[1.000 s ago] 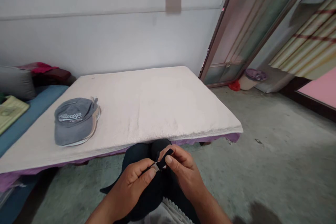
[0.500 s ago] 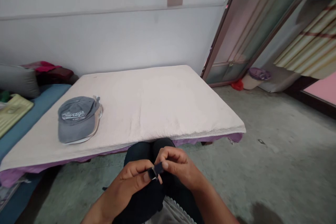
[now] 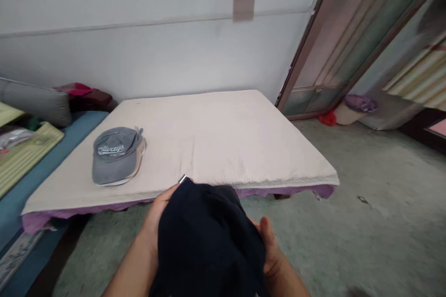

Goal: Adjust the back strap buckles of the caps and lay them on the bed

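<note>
A dark navy cap point(image 3: 209, 241) is raised over my lap, its crown facing me. My left hand point(image 3: 156, 216) holds its left edge, with the fingers partly hidden behind the fabric. A small silver metal buckle point(image 3: 182, 178) shows at the cap's upper left, by the left fingertips. On the right side, my right hand point(image 3: 272, 248) grips the cap with its thumb up and most fingers hidden. A grey cap point(image 3: 116, 155) with white lettering lies on top of other caps on the pale bed cover, ahead and to the left.
The bed's pale cover point(image 3: 223, 134) spreads ahead, with purple cloth point(image 3: 121, 205) under its edge. At the left are a grey cushion point(image 3: 38, 100) and a yellow-green folded item point(image 3: 35, 158). A lined bin point(image 3: 351, 111) stands by the sliding door point(image 3: 334, 55).
The small dark strap and buckle between my fingers have given way to the whole navy cap, lifted into view. My hands have moved apart to its two sides. The view has shifted slightly left.
</note>
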The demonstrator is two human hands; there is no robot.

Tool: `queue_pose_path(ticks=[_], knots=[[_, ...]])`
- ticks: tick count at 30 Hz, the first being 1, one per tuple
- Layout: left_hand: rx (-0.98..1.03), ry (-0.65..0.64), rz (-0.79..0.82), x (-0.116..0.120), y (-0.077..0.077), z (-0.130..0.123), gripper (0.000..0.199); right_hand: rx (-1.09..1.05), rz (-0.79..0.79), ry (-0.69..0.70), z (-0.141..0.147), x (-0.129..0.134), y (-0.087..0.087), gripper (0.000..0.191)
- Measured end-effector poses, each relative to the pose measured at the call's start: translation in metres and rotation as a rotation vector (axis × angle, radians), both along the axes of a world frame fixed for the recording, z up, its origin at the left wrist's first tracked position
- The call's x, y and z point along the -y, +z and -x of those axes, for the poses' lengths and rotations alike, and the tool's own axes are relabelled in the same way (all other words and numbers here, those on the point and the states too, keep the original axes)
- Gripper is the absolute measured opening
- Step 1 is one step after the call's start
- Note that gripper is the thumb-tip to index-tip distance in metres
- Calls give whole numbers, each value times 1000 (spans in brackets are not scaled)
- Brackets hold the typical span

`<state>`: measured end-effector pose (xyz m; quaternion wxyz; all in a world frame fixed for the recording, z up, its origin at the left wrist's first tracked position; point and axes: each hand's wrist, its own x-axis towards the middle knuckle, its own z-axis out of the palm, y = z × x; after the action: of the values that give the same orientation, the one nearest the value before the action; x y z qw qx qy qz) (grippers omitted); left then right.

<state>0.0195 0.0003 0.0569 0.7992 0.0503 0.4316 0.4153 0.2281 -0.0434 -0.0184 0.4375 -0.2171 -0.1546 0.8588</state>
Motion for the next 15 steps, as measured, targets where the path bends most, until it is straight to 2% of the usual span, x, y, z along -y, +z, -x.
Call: queue_pose_path(ticks=[3,6,8,11,13,15], knots=[[54,0,149,5,-23,0,36,-21,57,-38,0,0,1,31],[52,80,-8,24,-48,8,27,-21,132,-145,2,-8,4,21],[41,80,-96,44,-67,16,31,-53,240,-176,3,-14,5,18],[-47,104,-101,79,-99,26,29,-91,382,-108,5,-23,3,16],[-110,155,-100,98,-118,30,30,-100,420,-57,10,-29,2,17],[-200,199,-99,108,-131,32,34,-89,424,-43,17,-35,0,17]])
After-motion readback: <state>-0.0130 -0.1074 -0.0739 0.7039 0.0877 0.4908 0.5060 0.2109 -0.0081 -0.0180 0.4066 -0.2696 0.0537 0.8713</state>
